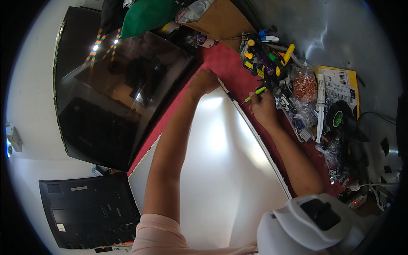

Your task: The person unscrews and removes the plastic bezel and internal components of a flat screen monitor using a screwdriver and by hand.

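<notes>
A large white flat panel [204, 170] with a thin edge frame [255, 134] lies in front of me, its surface catching light. My left hand [204, 82] is closed at the panel's far corner, its fingers curled down; what they hold there is hidden. My right hand [264, 107] grips a slim green screwdriver [256, 93] just outside the panel's right edge. The screwdriver's shaft points left toward the frame, close to a dark part on the edge; I cannot tell whether the tip touches it.
A red mat [225, 57] lies under the panel. Glossy dark screens [123, 97] lean on the left, above a black television back [91, 208]. At right are hand tools [267, 55], copper braid [305, 85], a syringe [321, 106] and a yellow envelope [352, 78]. A white device [289, 225] stands at lower right.
</notes>
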A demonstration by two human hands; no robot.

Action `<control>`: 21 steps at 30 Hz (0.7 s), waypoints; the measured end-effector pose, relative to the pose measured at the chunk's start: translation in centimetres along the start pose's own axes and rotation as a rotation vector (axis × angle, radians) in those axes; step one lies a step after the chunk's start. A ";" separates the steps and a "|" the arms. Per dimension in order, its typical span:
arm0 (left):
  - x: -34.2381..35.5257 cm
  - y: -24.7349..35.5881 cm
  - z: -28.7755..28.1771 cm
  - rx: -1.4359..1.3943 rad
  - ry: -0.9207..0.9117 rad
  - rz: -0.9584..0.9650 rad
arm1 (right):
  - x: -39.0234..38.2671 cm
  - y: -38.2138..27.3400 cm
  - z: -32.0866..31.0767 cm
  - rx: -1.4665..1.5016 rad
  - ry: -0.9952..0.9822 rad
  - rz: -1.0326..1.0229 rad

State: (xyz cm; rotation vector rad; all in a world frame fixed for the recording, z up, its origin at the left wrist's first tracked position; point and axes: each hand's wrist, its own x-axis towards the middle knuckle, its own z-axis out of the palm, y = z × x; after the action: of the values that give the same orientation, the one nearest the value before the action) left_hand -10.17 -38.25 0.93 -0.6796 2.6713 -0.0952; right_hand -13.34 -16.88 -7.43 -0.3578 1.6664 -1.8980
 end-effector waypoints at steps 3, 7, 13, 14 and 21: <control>-1.6 -1.1 -0.3 0.002 0.086 0.235 | -0.1 -0.2 0.1 0.031 0.000 0.000; -2.6 -0.5 0.1 0.059 0.233 0.327 | 0.1 0.9 0.3 0.025 0.005 -0.052; -4.6 -0.9 -1.5 -0.094 0.142 0.338 | 0.1 0.8 0.3 0.020 0.013 -0.050; -5.2 -1.0 -1.6 -0.125 0.167 0.368 | 0.1 0.7 0.3 0.018 0.010 -0.040; -8.0 -0.9 1.5 -0.146 0.577 0.282 | 0.1 0.5 0.3 0.007 0.006 -0.052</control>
State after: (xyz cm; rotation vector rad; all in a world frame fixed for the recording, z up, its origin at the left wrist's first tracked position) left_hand -2.68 -35.18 2.44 -0.3403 3.3277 -0.0195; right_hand -13.10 -17.20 -7.84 -0.3961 1.6688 -1.9438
